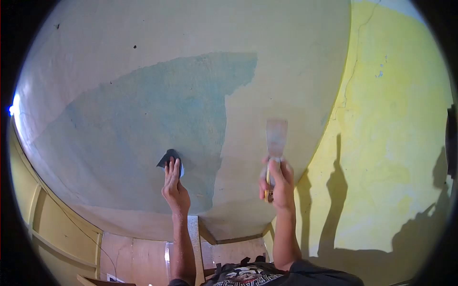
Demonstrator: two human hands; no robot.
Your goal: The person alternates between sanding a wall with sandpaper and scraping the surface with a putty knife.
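Observation:
My left hand (175, 190) holds a dark sheet of sandpaper (167, 156) flat to the wall, fingers stretched over it. Under the sheet lies a blue-green patch (186, 109) with a ragged edge, surrounded by a pale beige coat (248, 157). To the right, my right hand (280, 186) is wrapped around the handle of a putty knife (276, 137). Its broad blade points up in front of the beige area and looks slightly blurred.
A yellow wall (381, 109) with a long crack meets the beige surface at the right and carries shadows of the arms. Wooden framing (62, 243) with a thin cable stands at lower left. A bright light (12, 110) shines at the left edge.

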